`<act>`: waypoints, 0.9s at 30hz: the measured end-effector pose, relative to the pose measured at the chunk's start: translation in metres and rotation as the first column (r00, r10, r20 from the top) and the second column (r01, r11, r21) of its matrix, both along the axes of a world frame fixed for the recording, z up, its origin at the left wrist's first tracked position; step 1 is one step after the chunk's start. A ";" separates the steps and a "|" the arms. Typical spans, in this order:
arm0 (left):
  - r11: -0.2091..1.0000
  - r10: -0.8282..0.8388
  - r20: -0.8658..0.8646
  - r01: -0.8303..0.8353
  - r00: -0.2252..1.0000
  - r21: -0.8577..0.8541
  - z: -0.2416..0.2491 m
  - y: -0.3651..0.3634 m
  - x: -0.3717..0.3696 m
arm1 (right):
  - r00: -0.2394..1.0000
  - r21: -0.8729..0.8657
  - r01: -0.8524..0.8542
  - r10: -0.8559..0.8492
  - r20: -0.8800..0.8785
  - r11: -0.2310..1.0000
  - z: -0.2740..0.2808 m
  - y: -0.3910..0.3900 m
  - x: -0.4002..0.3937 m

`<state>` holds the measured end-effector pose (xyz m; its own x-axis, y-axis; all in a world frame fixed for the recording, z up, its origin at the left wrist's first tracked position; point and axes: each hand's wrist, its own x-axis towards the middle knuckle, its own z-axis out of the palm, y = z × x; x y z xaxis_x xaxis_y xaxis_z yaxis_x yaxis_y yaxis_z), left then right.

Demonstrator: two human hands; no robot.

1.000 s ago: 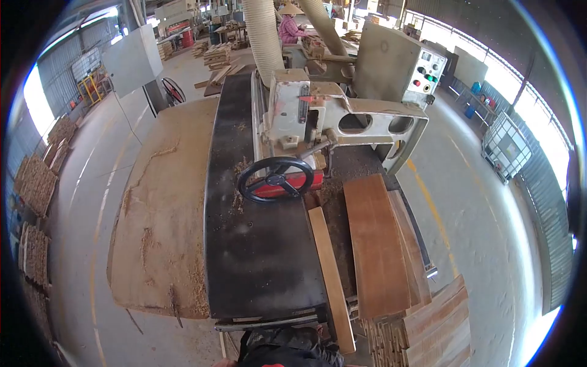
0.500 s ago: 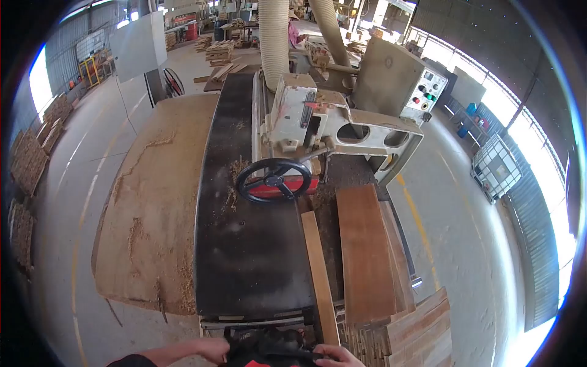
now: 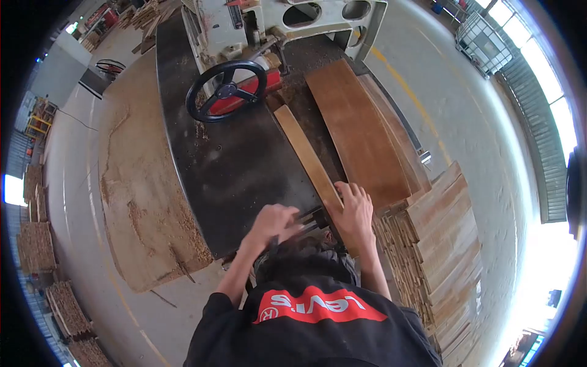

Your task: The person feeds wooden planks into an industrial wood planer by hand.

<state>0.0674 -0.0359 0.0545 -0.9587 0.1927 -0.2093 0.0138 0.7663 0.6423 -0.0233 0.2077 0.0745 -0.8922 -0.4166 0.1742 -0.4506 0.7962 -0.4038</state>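
A narrow wooden board (image 3: 310,158) lies lengthwise on the dark machine table (image 3: 244,174), beside the black handwheel (image 3: 227,91). My right hand (image 3: 356,212) is at the near end of this board, thumb side over it and fingers bent along its right edge. My left hand (image 3: 275,223) hovers over the table's near edge, left of the board; its fingers are apart, somewhat blurred, with nothing seen in them. Wider reddish-brown boards (image 3: 361,134) lie to the right of my right hand. Part of the narrow board's near end is hidden by my hand and arm.
A stack of boards (image 3: 443,238) stands at my right. To the left is a dusty wooden panel (image 3: 143,183) with shavings on it. The machine's pale metal frame (image 3: 324,15) rises beyond the handwheel. A caged white tank (image 3: 484,43) stands far right.
My view has tipped downward. Both hands have come forward from the near edge; the right is now on the narrow board and the left is above the table's edge.
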 end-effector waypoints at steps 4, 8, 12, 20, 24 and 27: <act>0.981 -0.102 -0.184 0.068 0.978 -0.183 -0.024 0.035 -0.010 | 0.964 0.074 0.096 -0.111 0.242 0.993 -0.046 -0.001 0.023; 0.984 -0.119 -0.151 0.097 0.981 -0.147 -0.036 0.044 -0.008 | 0.987 -0.029 0.124 -0.121 0.109 0.992 -0.073 0.004 0.041; 0.988 0.118 -0.185 -0.096 0.976 0.125 -0.046 0.053 -0.006 | 0.998 -0.128 0.065 -0.061 0.029 0.990 -0.075 0.005 0.039; 0.430 0.352 0.525 -0.632 0.775 0.645 -0.071 0.016 -0.044 | 0.986 -0.210 0.134 -0.110 0.126 0.969 -0.063 0.019 0.042; 0.353 0.314 0.571 -0.651 0.759 0.672 -0.070 0.011 -0.053 | 0.948 -0.313 0.221 -0.128 0.291 0.924 -0.052 0.019 0.035; 0.416 0.370 0.487 -0.610 0.791 0.674 -0.066 0.030 -0.049 | 0.992 -0.361 0.097 -0.062 0.109 0.928 -0.069 0.020 0.027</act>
<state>0.0188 -0.0060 -0.0119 -0.8856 -0.1011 -0.4532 -0.4264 -0.2097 0.8799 0.0038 0.2275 0.0052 -0.9395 -0.2673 0.2140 -0.3375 0.6176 -0.7104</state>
